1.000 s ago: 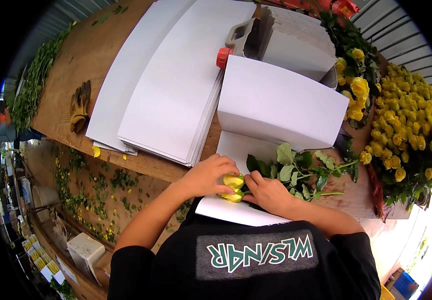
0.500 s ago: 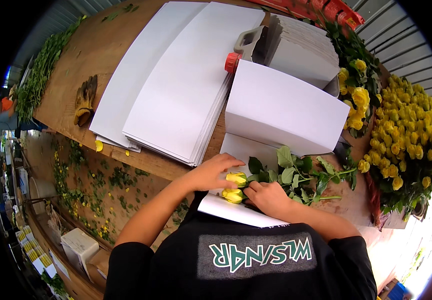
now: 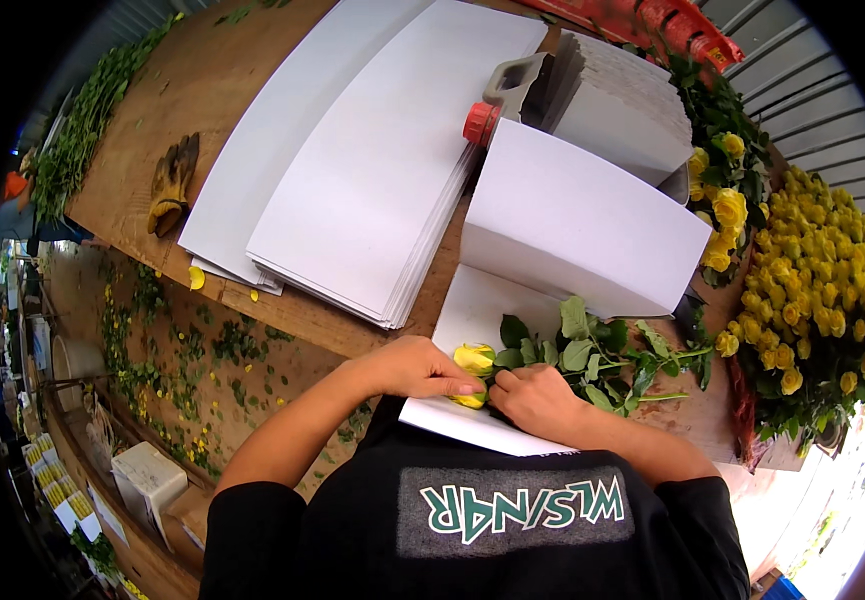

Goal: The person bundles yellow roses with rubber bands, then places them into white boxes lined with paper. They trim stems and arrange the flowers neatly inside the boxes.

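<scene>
Two yellow roses [image 3: 473,358] lie side by side on a white sheet of card [image 3: 488,292], their leafy stems [image 3: 593,360] running to the right. My left hand [image 3: 408,368] is closed at the lower bloom, its thumb lying across the petals. Most of its other fingers are hidden. Just below the blooms, my right hand [image 3: 538,395] is curled around the tops of the stems, knuckles up. The card's near edge curls up against my black shirt. Its far side is partly covered by a folded white card [image 3: 583,215] standing behind the roses.
Stacked white sheets [image 3: 373,160] cover the table's middle. Beyond the folded card are a red-capped jug [image 3: 481,123] and a grey-white stack [image 3: 628,110]. A large bunch of yellow roses [image 3: 813,290] stands at right. A glove [image 3: 171,185] lies at left; leaves litter the floor [image 3: 213,340].
My left hand has gone from spread fingers above the blooms to closing at the lower one, thumb on its petals. My right hand stays at the stems. The whole view has shifted slightly.
</scene>
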`<state>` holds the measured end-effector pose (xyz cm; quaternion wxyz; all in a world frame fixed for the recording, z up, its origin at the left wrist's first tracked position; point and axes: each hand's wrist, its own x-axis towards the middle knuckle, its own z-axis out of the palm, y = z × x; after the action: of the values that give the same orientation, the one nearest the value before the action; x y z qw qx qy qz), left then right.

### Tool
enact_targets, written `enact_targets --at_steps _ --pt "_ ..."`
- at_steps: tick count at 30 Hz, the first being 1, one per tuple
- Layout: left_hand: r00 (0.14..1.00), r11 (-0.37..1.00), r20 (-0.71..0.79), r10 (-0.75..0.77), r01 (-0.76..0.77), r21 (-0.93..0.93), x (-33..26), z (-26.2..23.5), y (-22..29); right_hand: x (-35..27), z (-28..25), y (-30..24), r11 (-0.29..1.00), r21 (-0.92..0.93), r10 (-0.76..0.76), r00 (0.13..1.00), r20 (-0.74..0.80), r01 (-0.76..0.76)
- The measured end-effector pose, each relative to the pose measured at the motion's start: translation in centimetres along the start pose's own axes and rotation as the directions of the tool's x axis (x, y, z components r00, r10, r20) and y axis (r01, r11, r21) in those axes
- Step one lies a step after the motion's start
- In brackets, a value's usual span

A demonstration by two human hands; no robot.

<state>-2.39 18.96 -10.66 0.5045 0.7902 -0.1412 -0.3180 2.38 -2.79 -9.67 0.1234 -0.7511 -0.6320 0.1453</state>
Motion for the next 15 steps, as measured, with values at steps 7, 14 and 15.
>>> enact_targets --at_steps 7,14,15 --pt "0.992 0.988 0.119 -0.035 0.016 0.153 0.0 -0.7 -0.1 0.1 -2.4 -0.1 0.979 0.061 0.201 0.971 -0.129 -0.195" --pt "0.991 0.987 0.132 0.008 -0.029 0.161 -0.3 -0.9 -0.2 0.2 -0.4 0.7 0.960 -0.036 0.271 0.953 -0.138 -0.278" --pt "0.992 0.987 0.125 0.005 -0.025 0.158 -0.4 -0.7 -0.2 0.3 -0.7 0.5 0.958 -0.031 0.280 0.951 -0.130 -0.287"
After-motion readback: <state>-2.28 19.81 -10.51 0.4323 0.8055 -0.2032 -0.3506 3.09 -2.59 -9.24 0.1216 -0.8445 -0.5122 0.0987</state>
